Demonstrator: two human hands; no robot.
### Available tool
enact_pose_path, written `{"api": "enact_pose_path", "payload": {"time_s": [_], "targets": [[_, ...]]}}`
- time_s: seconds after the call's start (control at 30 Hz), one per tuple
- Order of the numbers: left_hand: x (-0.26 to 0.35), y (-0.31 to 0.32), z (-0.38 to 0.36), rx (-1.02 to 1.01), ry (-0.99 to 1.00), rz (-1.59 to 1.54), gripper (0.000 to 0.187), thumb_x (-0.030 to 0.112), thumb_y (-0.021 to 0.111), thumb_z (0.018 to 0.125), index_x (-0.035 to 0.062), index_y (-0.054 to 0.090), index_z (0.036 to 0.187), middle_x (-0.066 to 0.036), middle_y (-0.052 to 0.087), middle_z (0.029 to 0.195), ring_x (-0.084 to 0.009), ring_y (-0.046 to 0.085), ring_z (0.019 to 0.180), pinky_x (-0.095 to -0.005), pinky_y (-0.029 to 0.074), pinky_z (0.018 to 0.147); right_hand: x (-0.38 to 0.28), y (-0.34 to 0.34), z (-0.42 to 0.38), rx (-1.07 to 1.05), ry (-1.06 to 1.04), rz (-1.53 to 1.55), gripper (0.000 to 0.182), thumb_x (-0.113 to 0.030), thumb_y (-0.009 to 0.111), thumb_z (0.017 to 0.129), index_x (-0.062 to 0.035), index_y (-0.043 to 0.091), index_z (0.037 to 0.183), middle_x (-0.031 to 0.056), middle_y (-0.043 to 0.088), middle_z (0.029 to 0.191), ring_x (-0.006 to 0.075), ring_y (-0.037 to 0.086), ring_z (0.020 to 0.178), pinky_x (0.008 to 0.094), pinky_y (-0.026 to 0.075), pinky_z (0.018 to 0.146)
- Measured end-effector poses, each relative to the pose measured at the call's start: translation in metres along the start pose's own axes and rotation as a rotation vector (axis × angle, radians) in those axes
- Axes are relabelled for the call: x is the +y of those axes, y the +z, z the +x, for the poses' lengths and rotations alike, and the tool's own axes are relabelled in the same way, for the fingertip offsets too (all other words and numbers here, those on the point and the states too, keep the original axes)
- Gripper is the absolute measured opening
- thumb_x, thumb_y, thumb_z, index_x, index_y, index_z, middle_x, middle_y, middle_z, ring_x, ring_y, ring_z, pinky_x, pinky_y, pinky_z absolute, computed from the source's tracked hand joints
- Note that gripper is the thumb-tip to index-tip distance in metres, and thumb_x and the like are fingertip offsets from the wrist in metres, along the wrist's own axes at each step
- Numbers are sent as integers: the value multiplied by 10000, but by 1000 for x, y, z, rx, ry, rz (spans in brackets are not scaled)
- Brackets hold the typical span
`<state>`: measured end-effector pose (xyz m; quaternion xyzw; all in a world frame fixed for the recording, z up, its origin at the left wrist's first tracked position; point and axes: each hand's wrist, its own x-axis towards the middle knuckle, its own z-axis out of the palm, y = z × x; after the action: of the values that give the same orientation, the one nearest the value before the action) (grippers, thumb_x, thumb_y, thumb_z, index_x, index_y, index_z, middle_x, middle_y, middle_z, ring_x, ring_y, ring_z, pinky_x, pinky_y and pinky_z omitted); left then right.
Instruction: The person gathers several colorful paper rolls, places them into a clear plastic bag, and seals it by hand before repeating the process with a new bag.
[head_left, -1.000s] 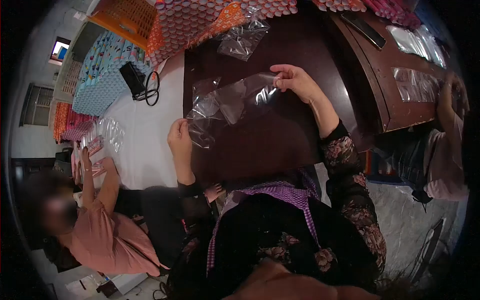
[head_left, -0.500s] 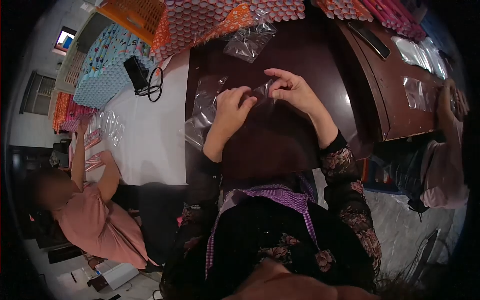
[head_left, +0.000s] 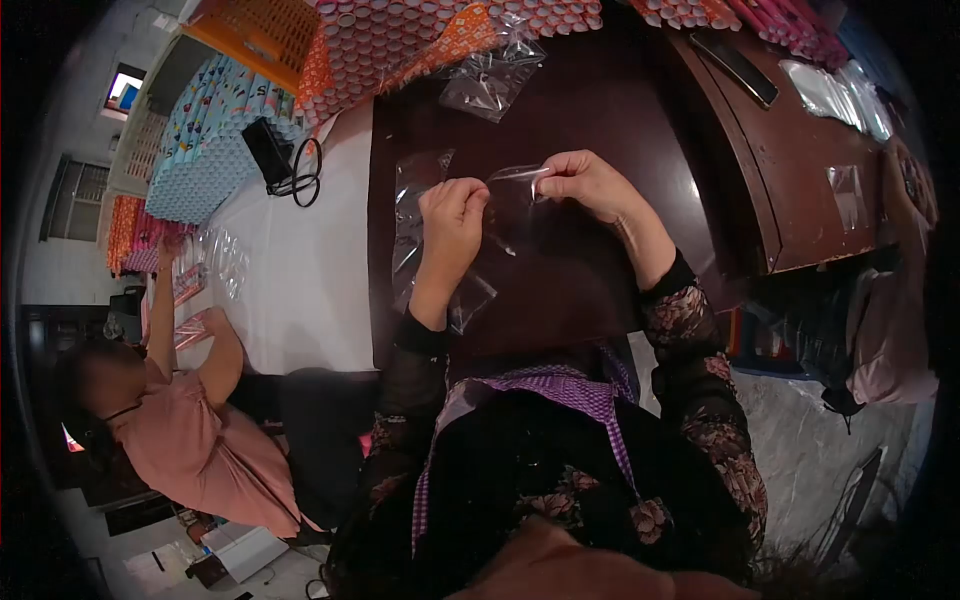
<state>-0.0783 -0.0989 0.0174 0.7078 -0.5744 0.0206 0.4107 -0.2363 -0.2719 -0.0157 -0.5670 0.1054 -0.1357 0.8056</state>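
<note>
My left hand [head_left: 452, 225] is closed, its thumb and fingers pinching one side of a clear plastic bag [head_left: 517, 178]. The other side of the bag is pinched by my right hand [head_left: 588, 184], so the film stretches between the two above the dark brown table [head_left: 560, 300]. Around and beneath my left wrist lie more clear plastic bags [head_left: 472, 303], partly hidden by the hand and forearm. Farther back on the table is another crumpled clear bag [head_left: 493, 87], against the orange patterned rolls [head_left: 455, 40].
On the left, a white-covered table [head_left: 300, 290] holds a black device with a cord [head_left: 267, 150] and blue patterned rolls [head_left: 215, 140]; a person in pink [head_left: 200, 440] works there. On the right, a phone [head_left: 735, 68] and stacked clear bags [head_left: 835, 98] lie near another person [head_left: 890, 320].
My right hand has closed from spread fingers into a pinch on the bag. My left fingers have also drawn together, and the film is stretched wider between the hands.
</note>
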Motion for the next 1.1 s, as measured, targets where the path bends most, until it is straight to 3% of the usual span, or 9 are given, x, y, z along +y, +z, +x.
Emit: {"api": "enact_pose_path", "payload": {"time_s": [0.4,0.47,0.57,0.6,0.67,0.77,0.8,0.9,1.1], "targets": [[5,4,-4,-26,-111,-43,110,142,596,898,39,628,920,-105,642,850,-279,602,805,-367,433,797,-2,2,0,44,-91,-120,102,-76,713,826,-54,642,757,-27,623,737,65,548,696,232,457,671],[3,2,-6,-55,-115,-162,205,177,593,949,-4,634,1036,-92,609,747,-122,548,658,-271,436,589,-2,2,-1,10,-83,-94,116,-89,724,817,-59,632,753,-43,605,730,48,517,674,210,431,650],[-25,0,-16,-69,-250,-333,246,216,586,963,2,629,1077,-76,604,761,-106,556,706,-245,450,645,-11,1,-9,-120,-39,-8,125,-132,735,819,-48,661,762,-33,621,731,52,537,680,206,441,656],[-31,-10,-12,-15,-272,-197,186,136,639,888,3,640,1017,-131,654,887,-235,635,765,-315,495,679,-11,-1,-11,-183,-17,-54,136,-149,740,817,-40,676,768,-21,633,736,58,553,688,208,450,663],[-60,-22,3,141,-202,12,206,162,655,881,-4,645,1003,-148,641,906,-263,633,817,-331,495,710,-23,6,-17,-282,71,-71,152,-165,741,817,-21,705,784,14,664,755,82,594,711,221,475,689],[-145,-31,19,114,-190,452,413,327,671,862,-19,612,1081,-188,616,1064,-356,568,1035,-454,454,879,-8,2,-7,-436,67,-172,141,-173,717,858,-33,722,847,13,683,786,87,605,727,256,509,702],[-144,-31,26,119,-393,527,494,398,675,839,-9,598,1108,-196,574,1163,-385,529,1094,-478,429,919,-7,3,-6,-453,25,-190,139,-168,706,868,-31,725,859,18,689,799,96,612,739,255,510,711],[-140,-33,35,-84,-620,665,476,407,688,816,11,616,1070,-194,550,1185,-403,517,1089,-475,424,923,-9,2,-6,-396,-11,-297,140,-166,702,872,-28,725,881,23,691,815,103,615,753,261,513,726],[-159,-17,33,-20,-482,457,244,256,708,789,40,656,888,-144,609,978,-336,576,933,-412,471,837,-2,-14,-1,-286,22,-444,178,-160,683,884,-4,713,965,46,701,872,125,629,806,300,514,753]]}}
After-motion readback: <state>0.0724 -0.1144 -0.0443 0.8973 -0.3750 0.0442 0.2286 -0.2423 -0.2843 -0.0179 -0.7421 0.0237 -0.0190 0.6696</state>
